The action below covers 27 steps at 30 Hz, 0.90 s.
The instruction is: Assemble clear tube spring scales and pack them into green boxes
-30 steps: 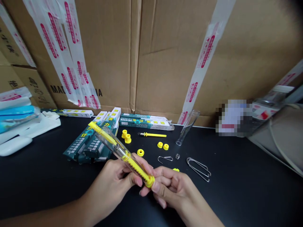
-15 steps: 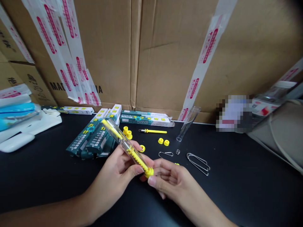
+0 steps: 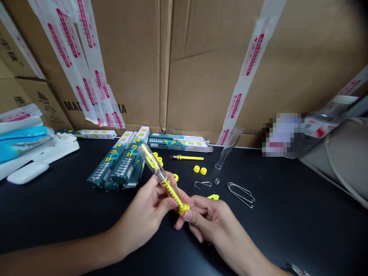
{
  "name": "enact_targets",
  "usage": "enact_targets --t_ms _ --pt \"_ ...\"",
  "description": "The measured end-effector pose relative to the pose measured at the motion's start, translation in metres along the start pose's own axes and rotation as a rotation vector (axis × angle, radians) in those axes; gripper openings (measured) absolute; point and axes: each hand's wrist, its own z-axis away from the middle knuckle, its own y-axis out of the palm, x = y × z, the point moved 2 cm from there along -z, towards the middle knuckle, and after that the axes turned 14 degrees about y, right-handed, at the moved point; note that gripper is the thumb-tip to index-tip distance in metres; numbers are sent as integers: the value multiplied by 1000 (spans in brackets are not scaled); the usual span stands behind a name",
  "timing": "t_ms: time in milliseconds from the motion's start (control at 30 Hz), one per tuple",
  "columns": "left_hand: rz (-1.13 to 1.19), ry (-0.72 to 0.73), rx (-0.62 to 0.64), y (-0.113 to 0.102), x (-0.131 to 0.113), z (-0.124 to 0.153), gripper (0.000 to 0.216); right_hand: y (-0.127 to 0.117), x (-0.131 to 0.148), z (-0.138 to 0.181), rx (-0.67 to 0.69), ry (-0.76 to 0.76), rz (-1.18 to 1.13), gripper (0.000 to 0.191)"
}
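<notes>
Cardboard cartons striped with printed tape stand as a wall behind a black bench. Low over its near middle, both hands hold a clear tube that slants up and away to the left. Inside it runs a yellow rod marked with fine ridges like a scale, and its near end is closed by a yellow cap. The left hand has its grip closed around the tube's lower half, thumb on the near side. The right hand has a narrow grip, thumb and fingertips pinched on the cap.

Just behind the tube lie long green boxes with yellow labels. To their right are a loose yellow rod, two small yellow rings, an empty clear tube leaning on the cartons, a wire hook, a tiny spring and a bent wire clip.
</notes>
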Motion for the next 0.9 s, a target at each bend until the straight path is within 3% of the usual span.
enact_targets --t_ms 200,633,900 --pt "-18 21 28 0 0 2 49 0 0 -1 101 76 -182 47" --pt "-111 135 -57 -4 -1 2 40 -9 5 1 235 22 -210 31" --pt "-14 4 -22 1 -4 3 46 -7 -10 -3 76 46 -189 35"
